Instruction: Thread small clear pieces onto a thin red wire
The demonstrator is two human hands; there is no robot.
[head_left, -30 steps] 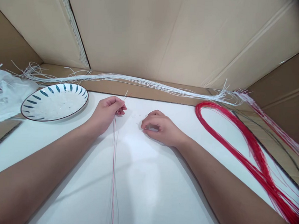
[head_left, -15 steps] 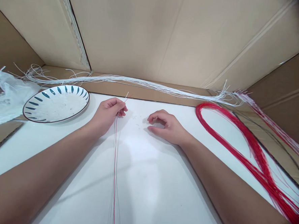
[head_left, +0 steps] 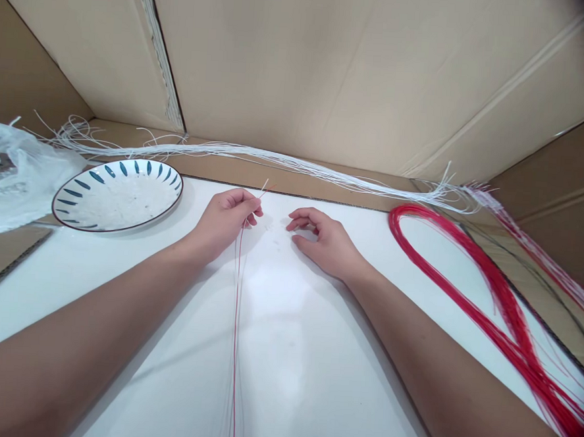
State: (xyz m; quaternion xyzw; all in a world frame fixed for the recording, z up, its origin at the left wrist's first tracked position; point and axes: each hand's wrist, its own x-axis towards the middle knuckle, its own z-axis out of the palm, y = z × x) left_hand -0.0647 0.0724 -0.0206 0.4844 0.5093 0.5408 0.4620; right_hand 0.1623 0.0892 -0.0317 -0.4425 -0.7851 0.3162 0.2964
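Several cardboard walls border the white tabletop, left hand pinching red cord, right hand half-open, empty.

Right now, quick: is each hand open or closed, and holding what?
Left hand: closed, pinching a thin red cord and a white strand.
Right hand: slightly open, curled, with nothing visible in its grip.

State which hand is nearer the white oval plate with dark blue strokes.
Left. The left hand is just right of the plate, apart from it; the right hand is farther right, past the left one.
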